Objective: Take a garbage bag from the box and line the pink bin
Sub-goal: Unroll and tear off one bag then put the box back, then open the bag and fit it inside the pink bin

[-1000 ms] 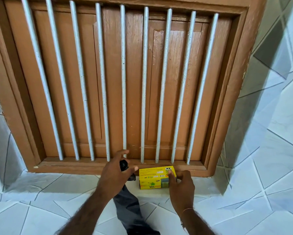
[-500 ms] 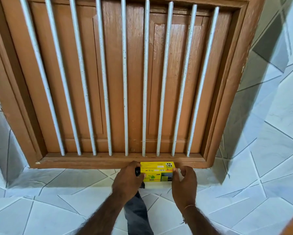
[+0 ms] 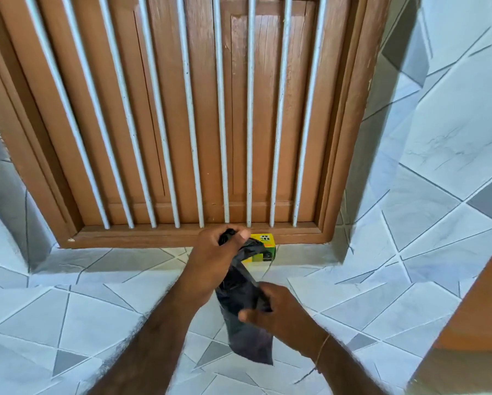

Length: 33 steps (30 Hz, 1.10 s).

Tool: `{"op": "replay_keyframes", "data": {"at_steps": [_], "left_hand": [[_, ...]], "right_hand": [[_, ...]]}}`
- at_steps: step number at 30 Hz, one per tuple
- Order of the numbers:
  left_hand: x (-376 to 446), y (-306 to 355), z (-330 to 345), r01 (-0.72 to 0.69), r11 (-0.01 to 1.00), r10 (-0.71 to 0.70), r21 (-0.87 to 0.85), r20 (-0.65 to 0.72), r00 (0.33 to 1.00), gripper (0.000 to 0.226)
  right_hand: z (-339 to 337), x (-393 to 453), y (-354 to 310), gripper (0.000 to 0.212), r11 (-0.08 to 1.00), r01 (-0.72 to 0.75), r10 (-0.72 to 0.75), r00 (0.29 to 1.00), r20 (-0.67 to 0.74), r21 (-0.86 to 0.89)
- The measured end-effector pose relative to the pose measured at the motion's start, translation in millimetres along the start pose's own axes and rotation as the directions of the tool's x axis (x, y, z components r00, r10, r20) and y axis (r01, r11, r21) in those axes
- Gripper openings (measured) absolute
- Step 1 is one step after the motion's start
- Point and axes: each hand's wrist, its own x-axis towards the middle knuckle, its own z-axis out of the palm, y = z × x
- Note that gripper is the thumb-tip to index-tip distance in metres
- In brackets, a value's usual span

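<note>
A small yellow-green box of garbage bags sits on the tiled ledge under the window, partly hidden by the bag. A black garbage bag hangs folded in front of the box. My left hand grips the bag's top end close to the box. My right hand pinches the bag lower down, near its middle, and the loose end dangles below it. The pink bin is not in view.
A brown wooden window with white vertical bars fills the wall straight ahead. Grey and white tiles cover the wall and ledge. A brown wooden edge juts in at the lower right.
My right hand left the box and came down to grip the bag. My left hand kept hold of the bag's top, and more of the bag now hangs free.
</note>
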Motion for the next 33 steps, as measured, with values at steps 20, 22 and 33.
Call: {"op": "replay_keyframes", "data": {"at_steps": [20,22,33], "left_hand": [[-197.3,28.0,-30.0,0.072,0.997,-0.071,-0.037,-0.830,0.553,0.041],[-229.9,18.2,-16.7,0.323,0.904,0.018,0.279,-0.780,0.625,0.071],[-484.7,2.3,134.0,-0.476,0.569,0.383,0.670,0.296,0.875,0.054]], "right_hand": [[-88.2,-254.4,62.4,0.035,0.966,-0.243,0.242,0.970,-0.025,-0.089],[-79.6,-277.0,45.4,0.023,0.954,-0.284,0.290,0.955,-0.067,0.093],[12.2,-401.8,-42.9,0.033,0.682,-0.340,0.551,0.821,-0.149,0.647]]}}
